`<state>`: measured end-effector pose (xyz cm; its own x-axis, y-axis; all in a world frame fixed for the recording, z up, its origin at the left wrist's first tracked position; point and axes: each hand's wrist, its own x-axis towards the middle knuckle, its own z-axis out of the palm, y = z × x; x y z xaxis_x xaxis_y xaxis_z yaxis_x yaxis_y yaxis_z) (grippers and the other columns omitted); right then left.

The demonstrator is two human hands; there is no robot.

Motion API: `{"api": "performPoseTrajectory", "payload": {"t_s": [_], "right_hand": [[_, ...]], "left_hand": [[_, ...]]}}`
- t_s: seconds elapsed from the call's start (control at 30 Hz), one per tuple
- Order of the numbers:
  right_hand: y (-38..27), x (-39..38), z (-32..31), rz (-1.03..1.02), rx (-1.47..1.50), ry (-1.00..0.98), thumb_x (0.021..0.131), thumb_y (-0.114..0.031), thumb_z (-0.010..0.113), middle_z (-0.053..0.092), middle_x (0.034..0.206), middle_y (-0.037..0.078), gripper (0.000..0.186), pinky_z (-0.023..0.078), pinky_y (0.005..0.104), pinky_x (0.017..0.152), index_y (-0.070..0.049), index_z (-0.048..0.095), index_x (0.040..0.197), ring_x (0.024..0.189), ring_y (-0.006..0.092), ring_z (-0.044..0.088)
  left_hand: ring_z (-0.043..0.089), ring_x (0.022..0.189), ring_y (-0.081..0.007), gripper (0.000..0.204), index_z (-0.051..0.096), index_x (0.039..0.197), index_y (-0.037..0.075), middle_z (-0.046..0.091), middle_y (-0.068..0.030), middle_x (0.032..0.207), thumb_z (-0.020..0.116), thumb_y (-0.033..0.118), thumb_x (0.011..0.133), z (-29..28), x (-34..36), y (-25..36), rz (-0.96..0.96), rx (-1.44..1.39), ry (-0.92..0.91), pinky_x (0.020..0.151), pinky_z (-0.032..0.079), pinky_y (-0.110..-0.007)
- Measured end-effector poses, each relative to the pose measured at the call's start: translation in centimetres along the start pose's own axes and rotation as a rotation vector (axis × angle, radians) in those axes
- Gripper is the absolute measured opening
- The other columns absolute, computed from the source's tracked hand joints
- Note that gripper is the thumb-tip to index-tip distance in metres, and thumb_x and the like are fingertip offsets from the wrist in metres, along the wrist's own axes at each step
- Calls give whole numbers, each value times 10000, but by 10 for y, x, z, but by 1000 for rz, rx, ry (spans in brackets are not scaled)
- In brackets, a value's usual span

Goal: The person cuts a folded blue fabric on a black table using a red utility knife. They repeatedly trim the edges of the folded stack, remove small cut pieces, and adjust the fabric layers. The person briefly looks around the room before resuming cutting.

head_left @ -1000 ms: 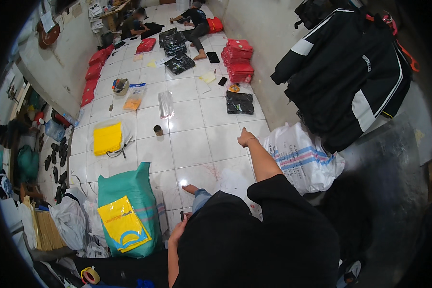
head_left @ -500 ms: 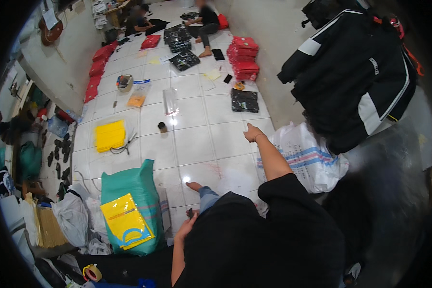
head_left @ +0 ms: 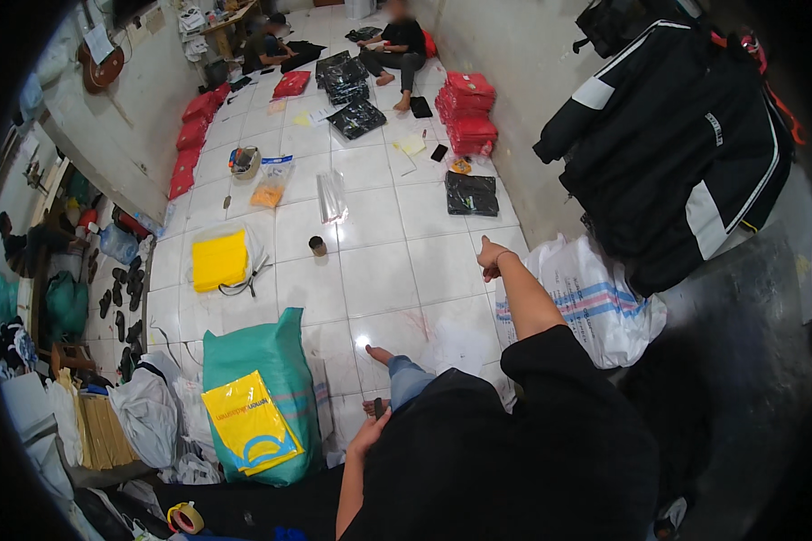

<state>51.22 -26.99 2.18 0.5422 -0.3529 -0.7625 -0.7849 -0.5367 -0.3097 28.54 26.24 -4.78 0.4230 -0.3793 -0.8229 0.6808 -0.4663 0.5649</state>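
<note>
My right hand (head_left: 492, 259) is stretched forward over the tiled floor. Its index finger points out while the other fingers curl in, and it holds nothing. The white woven sack (head_left: 586, 302) with blue and pink stripes sits beside that forearm. Low by my lap, my left hand (head_left: 367, 435) is closed on a small dark object (head_left: 379, 409), whose kind I cannot make out. To the left of this hand stands a stuffed green sack (head_left: 289, 361). A yellow plastic package (head_left: 251, 424) with a blue curved print lies on it.
Black packages (head_left: 471, 194) and stacked red packages (head_left: 467, 113) lie along the right wall. A yellow stack (head_left: 219, 261), a small dark jar (head_left: 317, 245) and clear sleeves (head_left: 331, 197) rest on the floor. Two people sit at the far end. A black jacket (head_left: 668, 153) hangs at right.
The whole view has shifted slightly, so things sit a little further right and lower. The far right person now sits more upright. Both my hands keep about the same pose.
</note>
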Motion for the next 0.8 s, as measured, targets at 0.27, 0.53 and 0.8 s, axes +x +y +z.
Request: {"api": "performPoseTrajectory", "payload": {"t_s": [0.27,0.53,0.8], "right_hand": [[25,18,182,-280,-580,-626,1002,-425,659,776,1112,163,531,612,413,659,-45,654,1372,823,242,761],[-76,-123,312,-762,-1134,-692,973,-453,645,622,1453,259,672,459,459,1132,11,603,1457,1365,375,589],[-66,-23,363,-911,-1097,-582,932,-548,643,435,1617,216,736,370,463,1205,20,646,1398,1472,343,444]], "left_hand": [[603,1222,-212,698,670,1358,-43,689,-142,1293,592,580,1052,14,9,18,-14,-8,-75,1063,443,-341],[649,1064,-191,662,674,1325,-26,714,-101,1188,621,572,1046,-5,-7,-8,70,-167,29,946,510,-331],[687,933,-186,797,712,1200,-62,733,-94,1046,615,701,989,-25,-14,-13,20,-251,94,841,540,-328]]}}
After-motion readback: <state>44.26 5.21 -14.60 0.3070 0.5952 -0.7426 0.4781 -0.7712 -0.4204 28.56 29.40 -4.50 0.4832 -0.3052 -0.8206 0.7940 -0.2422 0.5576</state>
